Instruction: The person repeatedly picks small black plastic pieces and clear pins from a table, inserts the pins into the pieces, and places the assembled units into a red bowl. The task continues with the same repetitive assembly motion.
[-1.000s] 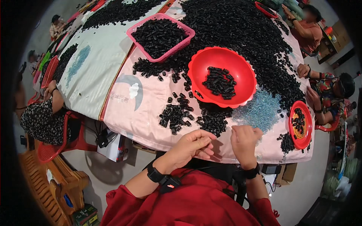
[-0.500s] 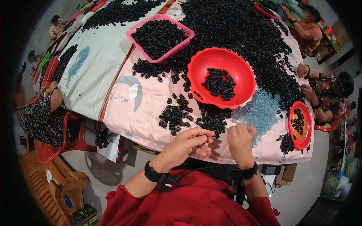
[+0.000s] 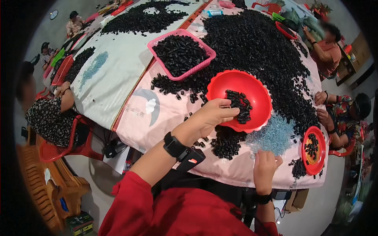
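My left hand (image 3: pixel 212 118) reaches over the near left rim of a scalloped red bowl (image 3: pixel 258 88). Its thumb and forefinger are apart, and I see nothing held between them. Short black plastic tube-like pieces (image 3: pixel 244 110) lie in the bowl just beyond the fingertips. My right hand (image 3: pixel 265 167) is closed, its fingertips at the near edge of a heap of small clear bluish pieces (image 3: pixel 273 131). Whatever those fingers pinch is hidden. Between the hands, a small pile of black caps (image 3: pixel 226 145) sits below the bowl, partly beside my left wrist.
A pink basket (image 3: pixel 210 59) full of black pieces stands behind to the left. A large black heap (image 3: pixel 256 43) covers the far table. At right is a red oval plate (image 3: pixel 323 145) with black pieces. Other people sit around the table, one person's hands (image 3: pixel 322 106) at the right edge.
My left hand has moved up and forward from beside the right hand to the bowl, and its fingers have parted. My right hand remains by the clear pieces. The view has shifted.
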Demonstrator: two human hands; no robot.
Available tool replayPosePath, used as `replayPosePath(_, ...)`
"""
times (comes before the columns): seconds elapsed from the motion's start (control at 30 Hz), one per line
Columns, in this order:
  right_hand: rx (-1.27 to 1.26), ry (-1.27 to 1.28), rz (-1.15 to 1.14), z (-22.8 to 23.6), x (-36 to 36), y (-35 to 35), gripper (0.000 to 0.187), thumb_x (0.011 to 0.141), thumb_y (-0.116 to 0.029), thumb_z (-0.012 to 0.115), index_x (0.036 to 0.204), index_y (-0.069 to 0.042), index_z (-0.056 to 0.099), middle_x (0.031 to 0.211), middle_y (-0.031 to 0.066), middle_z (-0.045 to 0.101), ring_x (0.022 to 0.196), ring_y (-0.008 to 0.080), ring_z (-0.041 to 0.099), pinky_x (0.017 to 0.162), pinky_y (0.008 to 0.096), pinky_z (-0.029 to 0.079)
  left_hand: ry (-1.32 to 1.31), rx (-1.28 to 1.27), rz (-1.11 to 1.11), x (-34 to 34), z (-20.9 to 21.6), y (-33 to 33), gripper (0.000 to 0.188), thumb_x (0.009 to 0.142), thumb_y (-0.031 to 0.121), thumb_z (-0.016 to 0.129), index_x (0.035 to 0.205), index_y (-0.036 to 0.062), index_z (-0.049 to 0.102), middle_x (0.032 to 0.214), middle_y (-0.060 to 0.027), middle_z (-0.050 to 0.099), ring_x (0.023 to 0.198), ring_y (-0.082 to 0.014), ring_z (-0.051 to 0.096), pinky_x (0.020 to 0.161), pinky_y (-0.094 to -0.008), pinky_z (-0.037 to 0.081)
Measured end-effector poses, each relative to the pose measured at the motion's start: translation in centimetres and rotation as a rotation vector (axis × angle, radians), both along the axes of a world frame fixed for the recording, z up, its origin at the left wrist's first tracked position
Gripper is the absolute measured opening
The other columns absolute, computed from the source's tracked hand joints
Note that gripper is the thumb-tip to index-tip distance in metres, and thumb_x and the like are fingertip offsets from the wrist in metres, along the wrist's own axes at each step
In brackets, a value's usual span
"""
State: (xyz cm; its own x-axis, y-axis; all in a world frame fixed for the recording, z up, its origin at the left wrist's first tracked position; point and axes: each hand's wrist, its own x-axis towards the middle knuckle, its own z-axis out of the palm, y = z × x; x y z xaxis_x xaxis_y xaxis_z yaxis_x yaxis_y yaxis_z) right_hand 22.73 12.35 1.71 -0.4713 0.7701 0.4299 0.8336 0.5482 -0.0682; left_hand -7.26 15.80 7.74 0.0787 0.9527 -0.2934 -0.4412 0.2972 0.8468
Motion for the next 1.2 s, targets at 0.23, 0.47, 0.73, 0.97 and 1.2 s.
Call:
replayPosePath(0.23, -0.014, 0.049, 0.031, -0.4, 0.1, -0.2, 0.012, 0.096, -0.009, 0.073, 0.108, -0.008, 0.071, 0.093, 0.0063, 0.064, 0.092, 0.0245, 0.062, 0.096, 0.0464, 0.037, 0.151, -0.018, -0.064, 0.1, 2.3, 0.1, 0.086, 0.106, 0.029, 0.069, 0.168, -0.0051, 0.021, 0.173, -0.0209, 0.029, 0.156, -0.0291, 0.038, 0.126, -0.0502, 0.035)
replayPosePath(0.47, -0.021, 0.093, 0.068, -0.6, -0.6, -0.6, 0.016, 0.094, -0.007, 0.076, 0.109, -0.008, 0.072, 0.092, 0.0060, 0.066, 0.091, 0.0237, 0.063, 0.096, 0.0444, 0.037, 0.219, 0.018, 0.055, -1.4, -0.2, -1.3, 0.066, 0.108, 0.025, 0.064, 0.160, -0.0052, 0.038, 0.147, -0.0169, 0.060, 0.124, -0.0191, 0.064, 0.105, -0.0361, 0.055)
replayPosePath(0.73, -0.034, 0.182, 0.071, -1.6, -0.8, -1.2, 0.015, 0.095, -0.007, 0.076, 0.110, -0.007, 0.073, 0.088, 0.0067, 0.066, 0.087, 0.0231, 0.064, 0.097, 0.0433, 0.038, 0.658, 0.028, 0.060, -2.2, -1.2, -6.4, 0.026, 0.101, 0.021, 0.069, 0.112, -0.0026, 0.071, 0.110, -0.0113, 0.075, 0.082, -0.0176, 0.075, 0.072, -0.0326, 0.058)
replayPosePath(0.97, -0.050, 0.222, 0.112, -1.3, -1.3, -1.5, 0.012, 0.096, -0.006, 0.073, 0.108, -0.005, 0.073, 0.089, 0.0074, 0.067, 0.087, 0.0245, 0.064, 0.097, 0.0434, 0.038, 1.471, 0.339, 0.205, 0.6, -7.1, -8.8, 0.014, 0.088, 0.012, 0.075, 0.102, 0.0084, 0.076, 0.100, -0.0116, 0.065, 0.099, -0.0333, 0.068, 0.084, -0.0429, 0.057)
replayPosePath(1.2, -0.068, 0.212, 0.096, -1.1, -0.9, -1.9, 0.012, 0.096, -0.006, 0.072, 0.109, -0.005, 0.073, 0.089, 0.0074, 0.068, 0.088, 0.0246, 0.064, 0.098, 0.0440, 0.037, 1.638, 0.410, 0.152, 1.1, -8.7, -8.7, 0.016, 0.084, 0.011, 0.078, 0.098, 0.0063, 0.071, 0.101, -0.0117, 0.061, 0.100, -0.0330, 0.065, 0.083, -0.0437, 0.056)
